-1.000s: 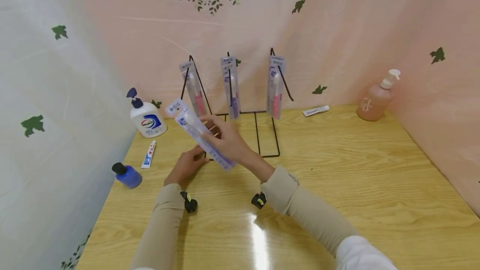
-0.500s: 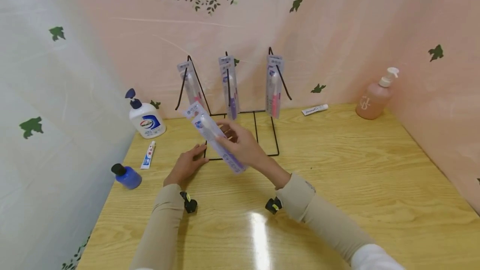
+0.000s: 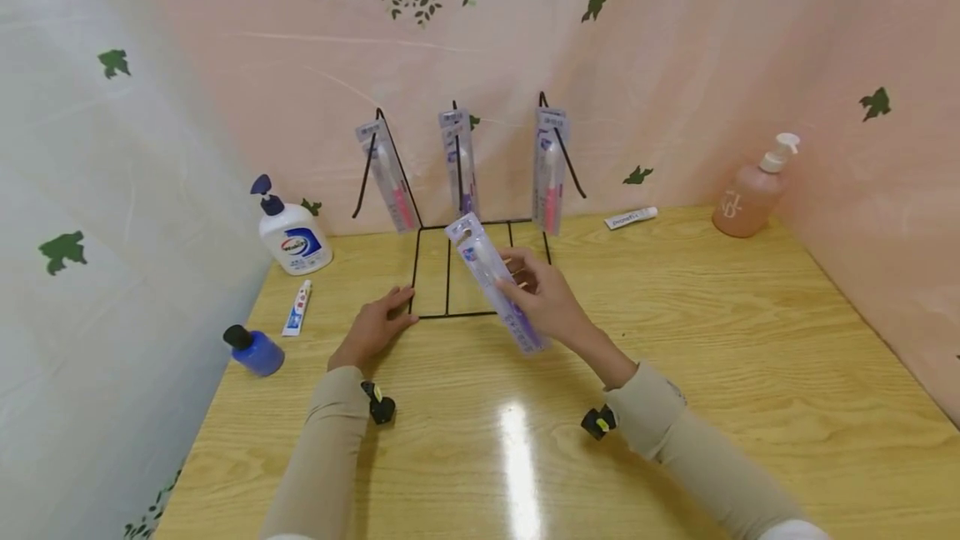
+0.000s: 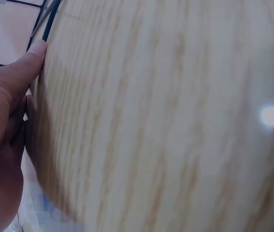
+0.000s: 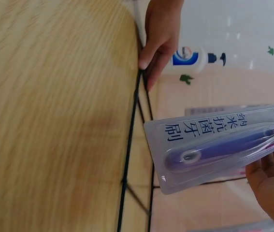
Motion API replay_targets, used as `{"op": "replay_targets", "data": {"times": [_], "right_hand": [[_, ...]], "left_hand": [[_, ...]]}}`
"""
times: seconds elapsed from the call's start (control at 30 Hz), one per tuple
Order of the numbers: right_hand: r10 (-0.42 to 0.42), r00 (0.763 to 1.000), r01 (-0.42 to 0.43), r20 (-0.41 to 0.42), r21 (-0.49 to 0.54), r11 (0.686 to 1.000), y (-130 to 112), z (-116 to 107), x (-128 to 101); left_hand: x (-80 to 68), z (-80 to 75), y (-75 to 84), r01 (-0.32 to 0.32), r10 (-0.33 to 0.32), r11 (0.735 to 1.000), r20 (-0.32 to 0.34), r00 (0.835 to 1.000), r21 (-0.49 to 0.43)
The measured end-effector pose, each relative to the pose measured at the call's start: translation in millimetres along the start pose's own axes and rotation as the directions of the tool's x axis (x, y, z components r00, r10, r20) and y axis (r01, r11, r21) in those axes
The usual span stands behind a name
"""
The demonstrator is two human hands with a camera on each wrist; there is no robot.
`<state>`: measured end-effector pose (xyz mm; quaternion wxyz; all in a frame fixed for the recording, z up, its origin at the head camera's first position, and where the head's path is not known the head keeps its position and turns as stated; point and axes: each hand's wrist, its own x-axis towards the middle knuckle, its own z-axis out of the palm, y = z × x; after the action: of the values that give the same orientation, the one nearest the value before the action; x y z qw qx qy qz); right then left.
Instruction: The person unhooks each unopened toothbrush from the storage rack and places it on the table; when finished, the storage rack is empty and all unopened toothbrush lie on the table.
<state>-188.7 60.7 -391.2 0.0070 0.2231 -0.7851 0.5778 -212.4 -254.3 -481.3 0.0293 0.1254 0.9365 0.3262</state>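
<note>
Our right hand [image 3: 551, 307] pinches a packed purple toothbrush [image 3: 495, 282] and holds it in the air over the front bar of the black wire rack [image 3: 450, 315]. A moment ago we held this pack more to the left, up near the rack's left hook; now it has come down and to the right, away from the hooks. So we think it has just come off the rack. Our left hand [image 3: 375, 327] lies flat on the wooden table [image 3: 675, 357], fingers straight, touching the rack's front left corner. Three more packs [image 3: 551, 173] hang on the hooks near the back edge.
</note>
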Motion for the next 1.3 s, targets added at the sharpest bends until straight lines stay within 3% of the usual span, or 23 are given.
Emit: {"op": "replay_targets", "data": {"times": [0.43,0.77,0.93,1.13,1.3], "right_hand": [[0.180,0.977,-0.186,-0.113,-0.039,0.982,38,-47,-20],[0.240,0.948,-0.239,-0.210,0.030,0.970,57,-76,-23],[0.298,0.917,-0.303,-0.264,0.022,0.953,66,-87,-19],[0.416,0.863,-0.446,-0.287,-0.044,0.894,80,-100,-15],[0.450,0.848,-0.483,-0.279,-0.060,0.873,89,-103,-11]], "left_hand": [[-0.7,-3.4,2.2,0.029,-0.029,0.999,0.022,0.999,0.016],[-1.1,-4.5,2.0,0.057,-0.057,0.998,0.049,0.997,0.001],[-0.7,-5.0,2.3,0.054,-0.055,0.998,0.047,0.997,0.012],[-0.2,-5.1,4.5,0.054,-0.054,0.999,0.056,0.997,0.003],[0.7,-3.2,2.2,0.049,-0.049,0.999,0.055,0.997,0.006]]}}
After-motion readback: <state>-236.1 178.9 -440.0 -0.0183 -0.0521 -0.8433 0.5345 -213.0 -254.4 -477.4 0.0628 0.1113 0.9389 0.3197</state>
